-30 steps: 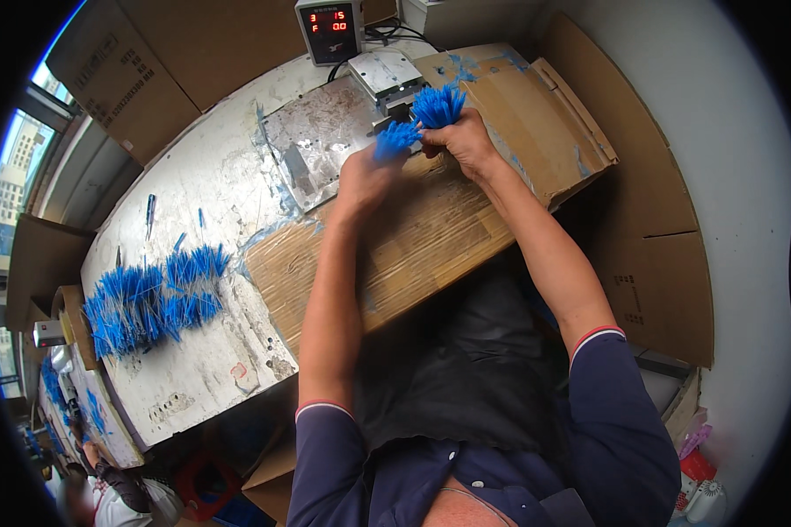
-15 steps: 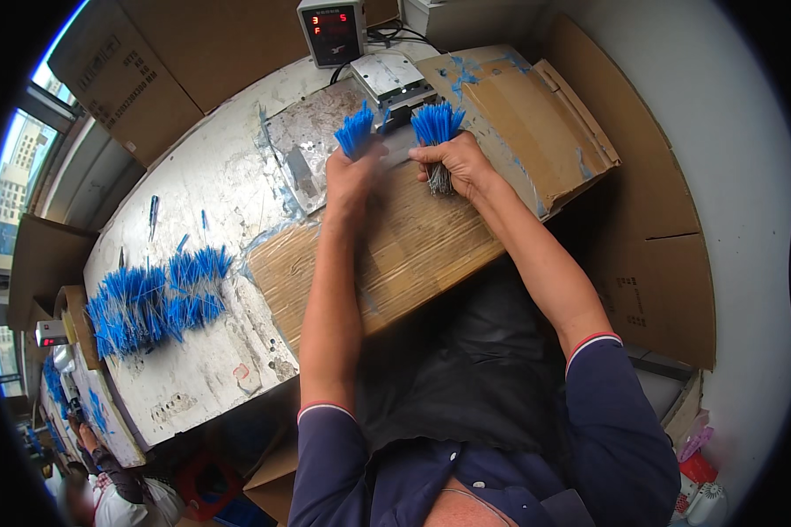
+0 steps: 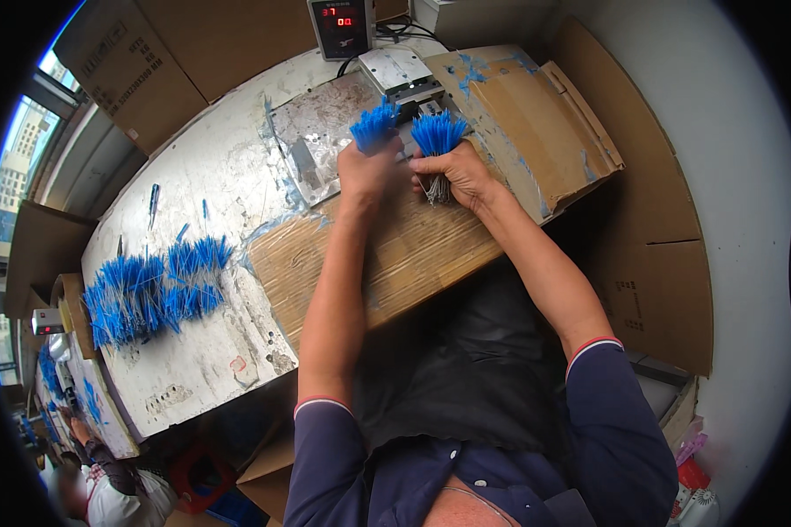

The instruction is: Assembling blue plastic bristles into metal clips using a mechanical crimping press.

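Observation:
My left hand (image 3: 366, 176) is closed around a bundle of thin wires with blue ends (image 3: 373, 128), the blue tips pointing up and away. Its fingers are smeared by motion. Beside it, my right hand (image 3: 462, 176) grips a second bundle of blue-ended wires (image 3: 438, 133), whose bare silvery ends hang below the fist. Both hands are over the far edge of a tape-covered cardboard sheet (image 3: 395, 255), just in front of a small metal machine (image 3: 397, 72). A box with a red digital display (image 3: 343, 31) stands behind that machine.
Piles of blue-ended wires (image 3: 154, 290) lie on the worn white table (image 3: 211, 351) at left, near a slim dark tool (image 3: 154, 204). A taped cardboard box (image 3: 540, 123) stands at right. Cardboard panels wall the table. A co-worker (image 3: 123, 492) sits at lower left.
My left hand and its bundle have shifted slightly right, closer to the right hand. The right bundle has dropped a little nearer to me. The red display shows a different reading.

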`<state>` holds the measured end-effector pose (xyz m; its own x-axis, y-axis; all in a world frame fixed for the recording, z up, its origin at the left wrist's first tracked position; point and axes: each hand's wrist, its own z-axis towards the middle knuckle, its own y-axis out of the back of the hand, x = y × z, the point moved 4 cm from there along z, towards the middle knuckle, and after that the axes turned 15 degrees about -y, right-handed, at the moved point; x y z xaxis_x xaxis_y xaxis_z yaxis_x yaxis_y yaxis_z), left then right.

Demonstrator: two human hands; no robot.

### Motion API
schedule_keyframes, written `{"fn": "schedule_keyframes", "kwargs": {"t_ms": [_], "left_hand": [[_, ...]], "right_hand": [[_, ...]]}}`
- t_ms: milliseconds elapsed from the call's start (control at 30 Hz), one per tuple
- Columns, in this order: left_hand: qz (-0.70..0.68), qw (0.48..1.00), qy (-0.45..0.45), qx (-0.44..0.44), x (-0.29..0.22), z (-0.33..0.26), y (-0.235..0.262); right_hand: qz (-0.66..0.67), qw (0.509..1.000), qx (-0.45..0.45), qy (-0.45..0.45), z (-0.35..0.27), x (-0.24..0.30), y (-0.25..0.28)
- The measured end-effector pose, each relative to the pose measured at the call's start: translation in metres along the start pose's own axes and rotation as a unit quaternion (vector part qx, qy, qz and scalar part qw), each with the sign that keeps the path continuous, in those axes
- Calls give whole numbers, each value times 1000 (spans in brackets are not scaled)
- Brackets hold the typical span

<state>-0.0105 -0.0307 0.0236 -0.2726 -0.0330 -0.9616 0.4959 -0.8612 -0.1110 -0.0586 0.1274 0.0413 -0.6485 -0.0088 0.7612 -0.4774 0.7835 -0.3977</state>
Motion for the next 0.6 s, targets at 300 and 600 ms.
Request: {"fn": "schedule_keyframes", "kwargs": {"t_ms": [300,600], "left_hand": [[17,975,-125,-183,-3,3,23],[34,976,-122,-179,0,0,20]], "right_hand": [[-10,982,-173,76,29,21,35],[-18,973,-218,75,36,30,27]]}}
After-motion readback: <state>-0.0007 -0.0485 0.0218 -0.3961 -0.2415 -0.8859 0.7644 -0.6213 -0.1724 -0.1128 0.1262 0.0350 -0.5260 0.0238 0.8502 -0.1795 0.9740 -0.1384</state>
